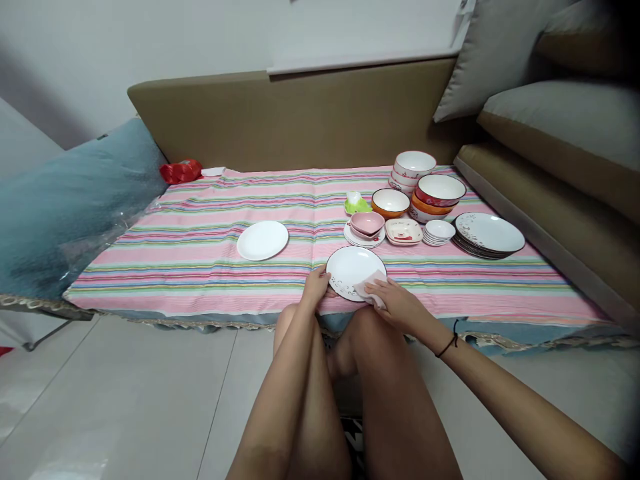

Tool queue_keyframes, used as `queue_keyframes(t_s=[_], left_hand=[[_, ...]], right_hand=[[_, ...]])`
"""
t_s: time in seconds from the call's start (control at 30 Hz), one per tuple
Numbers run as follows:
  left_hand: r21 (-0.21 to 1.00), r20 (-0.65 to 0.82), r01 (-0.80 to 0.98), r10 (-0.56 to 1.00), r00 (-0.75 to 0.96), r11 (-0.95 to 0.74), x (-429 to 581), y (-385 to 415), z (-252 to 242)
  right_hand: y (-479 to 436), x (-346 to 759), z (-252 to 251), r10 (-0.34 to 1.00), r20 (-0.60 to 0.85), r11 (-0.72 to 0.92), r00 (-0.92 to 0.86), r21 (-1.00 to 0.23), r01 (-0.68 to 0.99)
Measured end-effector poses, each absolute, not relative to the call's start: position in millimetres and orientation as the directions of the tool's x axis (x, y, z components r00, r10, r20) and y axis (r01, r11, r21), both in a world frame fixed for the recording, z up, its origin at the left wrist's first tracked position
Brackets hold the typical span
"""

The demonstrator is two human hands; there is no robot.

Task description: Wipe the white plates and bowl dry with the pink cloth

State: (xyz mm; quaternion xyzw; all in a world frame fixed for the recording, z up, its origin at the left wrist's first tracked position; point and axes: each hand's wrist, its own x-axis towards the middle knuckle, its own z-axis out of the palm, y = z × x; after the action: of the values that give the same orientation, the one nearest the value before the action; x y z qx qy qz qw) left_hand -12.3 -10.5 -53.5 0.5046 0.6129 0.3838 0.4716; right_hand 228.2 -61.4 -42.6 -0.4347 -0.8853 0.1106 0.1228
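Observation:
A white plate with a dark rim and a small floral print (353, 267) is held just above my knees, at the front of the striped cloth. My left hand (317, 287) grips its left edge, thumb on top and fingers underneath. Against the plate's lower right part, my right hand (393, 300) presses a pale pink cloth (371, 287), with its fingers over the fabric. Beyond the plate stand pink bowls (367, 222) on small white plates (364, 241). A plain white plate (263, 241) lies by itself to the left.
Right of centre are stacked large bowls (440, 190), an orange bowl (391, 201), square dishes (403, 231), small white dishes (439, 231) and a stack of dark-rimmed plates (493, 233). A green item (355, 203) sits behind. A red package (181, 171) lies far left; cushions (565, 127) rise at right.

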Motion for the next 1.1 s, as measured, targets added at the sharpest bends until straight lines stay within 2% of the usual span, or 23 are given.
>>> queue_keyframes(t_s=[0.07,0.13,0.27,0.43,0.5,0.6,0.7,0.83,0.97,1.1], left_hand=[[0.935,-0.276,0.225,0.961,-0.019,0.273,-11,-11,-51],[0.924,-0.331,0.201,0.944,-0.003,0.325,-10,-12,-48],[0.928,-0.307,0.215,0.951,-0.02,0.304,-10,-13,-45],[0.924,-0.312,0.227,0.95,-0.016,0.308,-10,-12,-45],[0.917,-0.33,0.23,0.944,-0.021,0.325,-10,-12,-45],[0.915,-0.346,0.218,0.938,-0.004,0.338,-10,-11,-47],[0.929,-0.302,0.218,0.953,-0.014,0.297,-10,-10,-51],[0.943,-0.176,0.276,0.983,-0.051,0.184,-13,-8,-56],[0.933,-0.128,0.333,0.991,-0.043,0.135,-15,-5,-55],[0.942,-0.106,0.321,0.994,0.003,0.099,-16,-4,-57]], right_hand=[[-51,230,-49,0.832,0.096,0.552,-0.546,-0.227,0.802],[-39,224,-56,0.866,0.095,0.499,-0.491,-0.202,0.842],[-25,195,-60,0.895,0.139,0.447,-0.425,-0.285,0.848],[-51,183,-54,0.798,0.204,0.6,-0.567,-0.356,0.716],[-64,192,-52,0.805,0.208,0.593,-0.556,-0.335,0.732],[-71,203,-51,0.874,0.176,0.486,-0.454,-0.251,0.837],[-69,196,-45,0.915,0.145,0.398,-0.377,-0.179,0.899],[-67,169,-37,0.92,0.083,0.393,-0.384,-0.209,0.895],[-77,149,-45,0.847,0.197,0.532,-0.494,-0.309,0.789],[-89,142,-60,0.824,0.286,0.561,-0.49,-0.279,0.78]])
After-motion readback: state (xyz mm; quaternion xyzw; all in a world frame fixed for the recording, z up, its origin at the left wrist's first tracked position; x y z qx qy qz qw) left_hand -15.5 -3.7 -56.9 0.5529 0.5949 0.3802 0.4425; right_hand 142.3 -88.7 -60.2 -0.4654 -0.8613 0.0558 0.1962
